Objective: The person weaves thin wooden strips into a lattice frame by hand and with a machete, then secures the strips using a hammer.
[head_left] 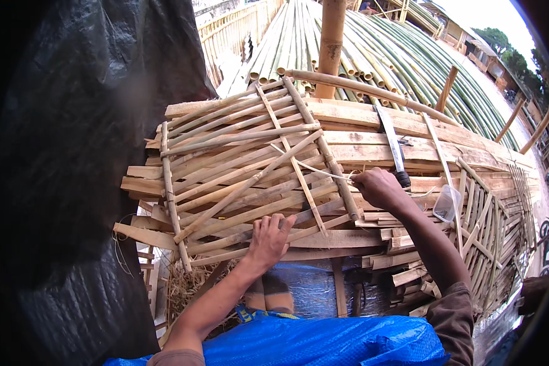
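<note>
A bamboo lattice panel (230, 160) of thin slats, with crossbars and a diagonal brace, lies on stacked planks. My left hand (268, 241) rests at its near edge, fingers curled over a slat. To the right of the panel, my right hand (379, 189) is closed in a pinch on a thin pale strip (317, 171). The strip runs left from these fingers across the right crossbar to the diagonal brace. Beyond my right hand lies a long-bladed machete (389, 135) with a dark handle, flat on the planks.
Rough planks (366, 152) form the work surface. A clear plastic tub (447, 203) and another lattice panel (485, 229) lie at the right. Green bamboo poles (402, 61) fill the background behind an upright post (330, 46). Black sheeting (97, 122) hangs at left; blue sheeting (323, 341) covers my lap.
</note>
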The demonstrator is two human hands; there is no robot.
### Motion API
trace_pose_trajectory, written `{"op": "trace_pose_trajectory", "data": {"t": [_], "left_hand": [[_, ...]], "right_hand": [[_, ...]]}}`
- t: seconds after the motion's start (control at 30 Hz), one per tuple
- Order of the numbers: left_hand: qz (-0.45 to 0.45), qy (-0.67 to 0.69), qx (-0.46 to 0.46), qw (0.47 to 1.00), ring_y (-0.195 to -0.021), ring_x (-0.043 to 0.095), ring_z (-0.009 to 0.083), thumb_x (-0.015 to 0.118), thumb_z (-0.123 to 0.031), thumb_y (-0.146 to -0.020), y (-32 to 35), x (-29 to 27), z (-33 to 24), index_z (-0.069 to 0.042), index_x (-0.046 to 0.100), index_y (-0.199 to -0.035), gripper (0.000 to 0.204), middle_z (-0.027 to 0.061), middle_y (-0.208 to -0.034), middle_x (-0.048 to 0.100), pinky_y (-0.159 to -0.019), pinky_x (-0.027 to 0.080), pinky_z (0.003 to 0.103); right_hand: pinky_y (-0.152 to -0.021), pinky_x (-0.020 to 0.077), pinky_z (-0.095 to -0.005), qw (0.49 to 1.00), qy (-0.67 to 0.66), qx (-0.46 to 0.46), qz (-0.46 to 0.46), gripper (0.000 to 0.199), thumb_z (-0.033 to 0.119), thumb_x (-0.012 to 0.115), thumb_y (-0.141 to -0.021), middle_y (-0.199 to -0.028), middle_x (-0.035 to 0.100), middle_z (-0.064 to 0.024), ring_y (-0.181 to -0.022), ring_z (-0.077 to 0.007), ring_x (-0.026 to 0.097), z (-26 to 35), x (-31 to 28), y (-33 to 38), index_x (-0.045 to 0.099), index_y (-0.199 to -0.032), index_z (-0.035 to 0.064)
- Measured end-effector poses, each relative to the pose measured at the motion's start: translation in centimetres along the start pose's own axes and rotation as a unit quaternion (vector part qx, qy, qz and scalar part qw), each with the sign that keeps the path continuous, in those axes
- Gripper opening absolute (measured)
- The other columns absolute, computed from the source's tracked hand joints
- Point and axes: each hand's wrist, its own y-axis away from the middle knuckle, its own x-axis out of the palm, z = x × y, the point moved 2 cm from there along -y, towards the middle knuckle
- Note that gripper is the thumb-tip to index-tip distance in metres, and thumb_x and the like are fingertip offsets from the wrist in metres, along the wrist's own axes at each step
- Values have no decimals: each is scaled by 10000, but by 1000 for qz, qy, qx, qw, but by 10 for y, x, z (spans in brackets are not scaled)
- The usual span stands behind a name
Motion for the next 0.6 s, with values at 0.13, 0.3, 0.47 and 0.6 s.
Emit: {"op": "trace_pose_trajectory", "data": {"t": [0.13,0.3,0.47,0.6], "left_hand": [[0,2,5,1000,-1037,523,317,793,-67,-656,-1,2,1,-153,442,-1376,806,112,-1165,522,-883,399,463],[-14,19,10,1000,-1013,518,320,758,-49,-636,-4,0,1,-145,446,-1354,789,119,-1134,524,-862,397,462],[-39,12,22,999,-993,514,317,731,-35,-618,-5,1,2,-138,458,-1329,768,118,-1110,523,-836,393,457],[-39,14,15,999,-993,513,313,723,-35,-613,-5,1,1,-135,472,-1306,743,117,-1103,521,-833,390,452]], "right_hand": [[-766,530,-500,997,-40,41,-42,276,319,621,-919,-904,706,-211,-863,-404,681,5,17,-19,701,-1074,104],[-820,523,-489,982,-122,120,-76,532,535,643,-877,-954,712,-212,-940,-393,681,5,40,-25,623,-1118,61],[-851,518,-476,953,-245,174,-28,584,575,641,-871,-968,713,-224,-958,-384,684,-1,60,-34,667,-1129,51],[-773,530,-447,931,-322,159,-63,523,527,676,-862,-855,710,-224,-847,-349,709,5,71,-33,720,-1027,32]]}}
